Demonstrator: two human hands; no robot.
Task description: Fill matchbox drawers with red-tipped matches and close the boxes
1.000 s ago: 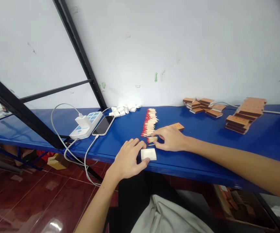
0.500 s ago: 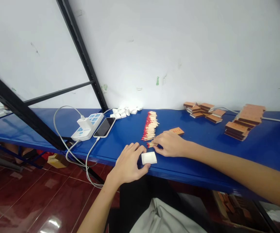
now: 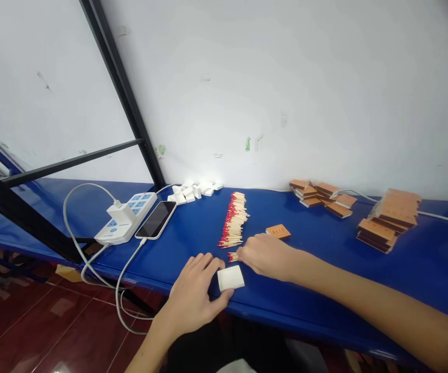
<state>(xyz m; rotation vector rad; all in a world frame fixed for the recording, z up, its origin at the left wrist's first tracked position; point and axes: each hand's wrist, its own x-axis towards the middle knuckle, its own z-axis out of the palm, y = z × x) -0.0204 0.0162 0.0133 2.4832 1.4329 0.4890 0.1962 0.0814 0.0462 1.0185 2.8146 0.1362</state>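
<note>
On the blue tabletop, my left hand is curved around a small white matchbox tray, thumb at its near edge and forefinger at its far left corner. Just beyond the tray, my right hand is closed, its fingertips pinching a few red-tipped matches close to the table. A long row of loose matches lies beyond them, red heads to the left. An orange matchbox rests behind my right hand.
Several white trays are heaped by the wall. A phone and a power strip with cables lie left. Orange matchboxes are piled at the back right and far right. A black metal post rises at left.
The view has shifted, so the table sits lower in the picture. My right fingers have closed more over the small bunch of matches. My left hand stays at the white tray.
</note>
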